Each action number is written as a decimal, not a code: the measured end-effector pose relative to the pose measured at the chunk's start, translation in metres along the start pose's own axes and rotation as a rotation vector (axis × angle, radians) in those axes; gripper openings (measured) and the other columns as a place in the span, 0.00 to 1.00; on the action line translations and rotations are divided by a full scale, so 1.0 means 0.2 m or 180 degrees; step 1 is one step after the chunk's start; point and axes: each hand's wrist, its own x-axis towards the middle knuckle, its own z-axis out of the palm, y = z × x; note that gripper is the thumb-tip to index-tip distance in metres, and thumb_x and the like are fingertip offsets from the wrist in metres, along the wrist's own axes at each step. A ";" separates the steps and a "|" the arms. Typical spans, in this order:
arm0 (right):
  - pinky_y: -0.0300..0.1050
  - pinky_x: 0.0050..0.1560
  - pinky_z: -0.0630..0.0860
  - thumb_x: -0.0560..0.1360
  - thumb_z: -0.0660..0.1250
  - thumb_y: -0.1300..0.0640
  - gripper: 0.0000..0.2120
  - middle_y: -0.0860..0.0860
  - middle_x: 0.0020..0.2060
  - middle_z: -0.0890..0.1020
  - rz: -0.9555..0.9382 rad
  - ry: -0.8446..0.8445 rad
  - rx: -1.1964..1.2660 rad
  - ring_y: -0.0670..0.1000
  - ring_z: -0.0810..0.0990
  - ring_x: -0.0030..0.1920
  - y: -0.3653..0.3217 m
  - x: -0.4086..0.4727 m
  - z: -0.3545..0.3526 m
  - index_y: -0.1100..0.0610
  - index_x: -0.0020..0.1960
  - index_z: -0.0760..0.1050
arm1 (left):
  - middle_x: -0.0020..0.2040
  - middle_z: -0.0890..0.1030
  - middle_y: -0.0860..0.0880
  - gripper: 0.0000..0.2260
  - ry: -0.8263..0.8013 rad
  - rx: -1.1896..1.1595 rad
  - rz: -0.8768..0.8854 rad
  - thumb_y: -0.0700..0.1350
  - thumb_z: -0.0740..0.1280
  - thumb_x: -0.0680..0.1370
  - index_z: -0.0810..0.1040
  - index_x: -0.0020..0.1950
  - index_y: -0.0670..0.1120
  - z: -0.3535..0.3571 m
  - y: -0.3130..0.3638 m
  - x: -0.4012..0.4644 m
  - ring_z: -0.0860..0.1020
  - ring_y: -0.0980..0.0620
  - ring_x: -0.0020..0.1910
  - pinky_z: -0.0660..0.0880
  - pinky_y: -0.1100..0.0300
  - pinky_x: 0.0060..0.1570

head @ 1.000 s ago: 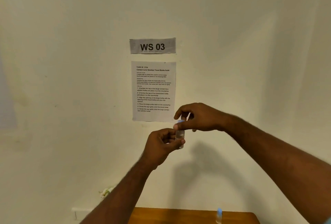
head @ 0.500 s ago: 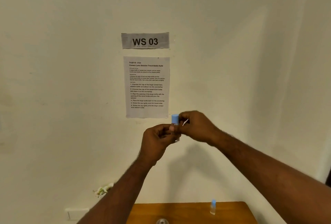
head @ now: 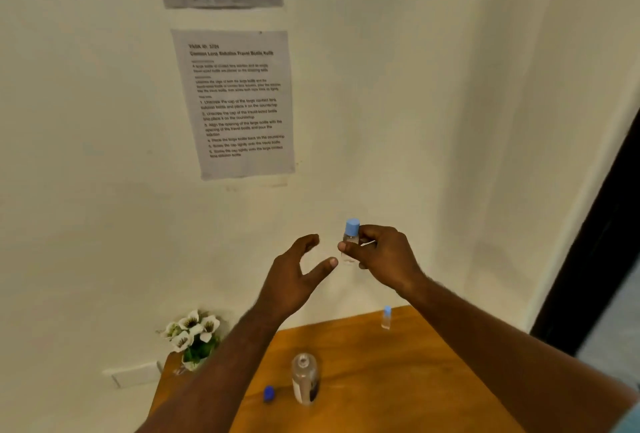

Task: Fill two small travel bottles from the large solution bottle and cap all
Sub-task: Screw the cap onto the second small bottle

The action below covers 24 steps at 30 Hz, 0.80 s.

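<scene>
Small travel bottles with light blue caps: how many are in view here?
2. One small travel bottle is held up in the right hand; the other capped travel bottle stands at the far edge of the wooden table.

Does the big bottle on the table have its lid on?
No, it is open. The large bottle stands upright with a bare neck, and a dark blue cap lies beside it on the table.

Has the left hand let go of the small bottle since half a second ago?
Yes. The left hand has come off leftward and is open; the right hand alone holds the capped travel bottle before the wall.
</scene>
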 end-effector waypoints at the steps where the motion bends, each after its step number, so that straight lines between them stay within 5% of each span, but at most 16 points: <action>1: 0.49 0.49 0.83 0.70 0.76 0.42 0.19 0.45 0.47 0.85 0.0083 0.0034 -0.0096 0.47 0.83 0.46 0.07 -0.01 0.00 0.50 0.56 0.84 | 0.75 0.73 0.53 0.37 -0.0042 0.0217 -0.0046 0.68 0.67 0.72 0.69 0.77 0.52 0.03 -0.05 -0.01 0.70 0.55 0.75 0.68 0.54 0.74; 9: 0.43 0.52 0.75 0.72 0.73 0.40 0.18 0.44 0.49 0.83 0.0820 0.0112 -0.0704 0.46 0.81 0.48 0.63 -0.08 -0.08 0.50 0.57 0.82 | 0.82 0.62 0.52 0.37 -0.0370 0.1117 -0.0051 0.70 0.65 0.75 0.63 0.80 0.54 0.33 -0.37 0.01 0.57 0.50 0.82 0.57 0.47 0.80; 13: 0.35 0.40 0.70 0.73 0.74 0.44 0.13 0.43 0.40 0.81 0.0972 0.0045 -0.0929 0.47 0.79 0.42 0.90 -0.03 -0.13 0.52 0.51 0.82 | 0.82 0.63 0.50 0.41 -0.0488 0.1297 -0.0046 0.74 0.61 0.73 0.63 0.80 0.52 0.52 -0.49 0.10 0.57 0.48 0.82 0.59 0.44 0.80; 17: 0.48 0.44 0.75 0.73 0.74 0.46 0.12 0.49 0.38 0.82 0.1177 -0.0094 -0.0943 0.49 0.78 0.39 1.21 0.08 -0.13 0.55 0.45 0.81 | 0.82 0.61 0.50 0.45 -0.0659 0.1485 -0.0136 0.76 0.57 0.71 0.60 0.81 0.52 0.77 -0.58 0.21 0.54 0.48 0.83 0.57 0.44 0.80; 24: 0.48 0.42 0.77 0.76 0.70 0.50 0.07 0.49 0.39 0.83 0.1407 -0.0504 -0.0928 0.50 0.80 0.41 1.75 0.28 0.01 0.54 0.45 0.81 | 0.85 0.51 0.50 0.44 -0.0896 0.1820 -0.0476 0.72 0.62 0.74 0.52 0.82 0.53 1.16 -0.73 0.31 0.47 0.48 0.84 0.48 0.45 0.82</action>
